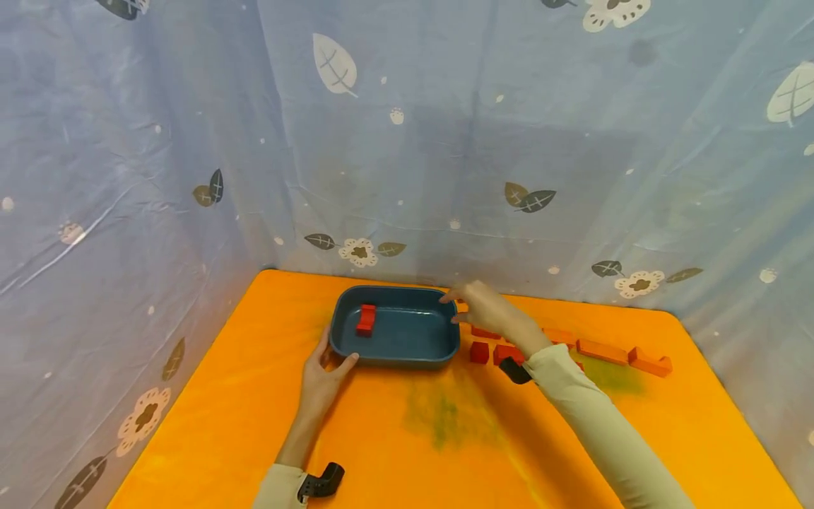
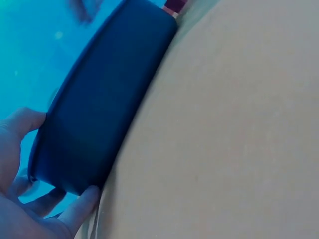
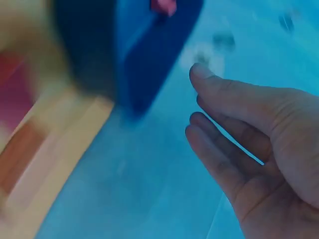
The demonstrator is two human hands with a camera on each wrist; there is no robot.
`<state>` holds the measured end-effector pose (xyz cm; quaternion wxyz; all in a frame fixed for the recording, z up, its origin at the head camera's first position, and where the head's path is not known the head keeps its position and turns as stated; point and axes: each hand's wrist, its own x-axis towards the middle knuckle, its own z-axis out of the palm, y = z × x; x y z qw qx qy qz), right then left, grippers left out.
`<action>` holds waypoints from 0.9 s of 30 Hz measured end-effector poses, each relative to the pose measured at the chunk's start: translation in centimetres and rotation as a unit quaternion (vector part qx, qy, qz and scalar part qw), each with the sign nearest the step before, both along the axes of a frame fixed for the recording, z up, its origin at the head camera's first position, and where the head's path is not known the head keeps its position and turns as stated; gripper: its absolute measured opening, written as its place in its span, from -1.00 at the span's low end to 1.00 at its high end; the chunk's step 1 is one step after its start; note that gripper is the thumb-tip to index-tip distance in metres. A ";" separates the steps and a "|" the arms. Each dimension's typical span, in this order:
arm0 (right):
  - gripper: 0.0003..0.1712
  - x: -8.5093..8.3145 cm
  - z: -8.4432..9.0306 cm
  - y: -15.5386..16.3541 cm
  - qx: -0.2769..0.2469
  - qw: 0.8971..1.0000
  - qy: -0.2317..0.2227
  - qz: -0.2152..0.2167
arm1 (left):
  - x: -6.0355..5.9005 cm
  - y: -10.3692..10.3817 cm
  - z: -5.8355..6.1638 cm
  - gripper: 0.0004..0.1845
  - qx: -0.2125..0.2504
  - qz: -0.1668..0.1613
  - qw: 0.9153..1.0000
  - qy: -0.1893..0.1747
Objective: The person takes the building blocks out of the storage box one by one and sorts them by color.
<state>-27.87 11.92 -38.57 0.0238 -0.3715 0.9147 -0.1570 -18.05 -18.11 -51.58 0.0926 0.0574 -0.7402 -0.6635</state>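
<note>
A blue-grey rectangular dish (image 1: 394, 362) sits toward the back of the yellow table, and a small red notched block (image 1: 366, 320) lies inside it, left of centre. My left hand (image 1: 321, 375) holds the dish at its front left corner. In the left wrist view, thumb and fingers of that hand (image 2: 30, 219) spread around the corner of the dish (image 2: 99, 94). Over the right end of the dish is my right hand (image 1: 483, 305), fingers bent loosely. The right wrist view shows this hand (image 3: 294, 144) with nothing between thumb and fingers.
Right of the dish lie several blocks, among them a red cube (image 1: 480, 352), a long orange bar (image 1: 600, 351) and a notched orange block (image 1: 650, 361). My right forearm partly covers some. A patterned curtain (image 1: 445, 177) hangs behind the yellow table (image 1: 381, 438).
</note>
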 end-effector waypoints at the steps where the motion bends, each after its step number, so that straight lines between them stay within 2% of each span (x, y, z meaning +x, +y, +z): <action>1: -0.53 -0.3 0.1 -1.6 0.020 1.000 0.006 0.017 | 0.0 0.1 0.1 -0.09 0.001 -0.001 1.000 0.000; 3: -0.52 -0.9 0.1 -4.4 0.049 0.998 0.005 0.046 | -0.1 0.2 0.1 -0.08 0.000 -0.007 1.000 -0.001; 6: -0.54 -2.0 -0.3 -8.1 0.036 0.997 -0.009 0.070 | -0.1 0.2 0.2 -0.07 0.005 -0.011 1.000 -0.001; 9: -0.56 -3.3 -1.0 -10.9 0.006 0.997 -0.009 0.072 | 0.0 0.1 0.3 -0.08 0.007 -0.007 1.000 0.007; 12: -0.58 -4.4 -2.3 -12.8 0.024 0.998 0.005 0.066 | 0.1 0.1 0.3 -0.10 0.007 -0.008 1.000 0.013; 15: -0.57 -4.9 -3.9 -13.9 0.061 0.996 -0.008 0.066 | 0.3 0.4 0.1 -0.11 0.005 -0.008 1.000 0.008; 20: -0.52 -4.9 -5.8 -14.5 0.090 0.992 -0.072 0.058 | 0.8 0.9 -0.3 -0.12 0.002 -0.001 1.000 0.004; 24: -0.56 -5.2 -6.2 -14.4 0.098 0.990 -0.089 0.036 | 0.8 0.7 -0.2 -0.12 -0.003 0.003 1.000 0.004; 27: -0.56 -5.7 -6.2 -14.1 0.082 0.991 -0.106 0.024 | 0.8 0.1 0.0 -0.12 -0.004 0.010 1.000 0.006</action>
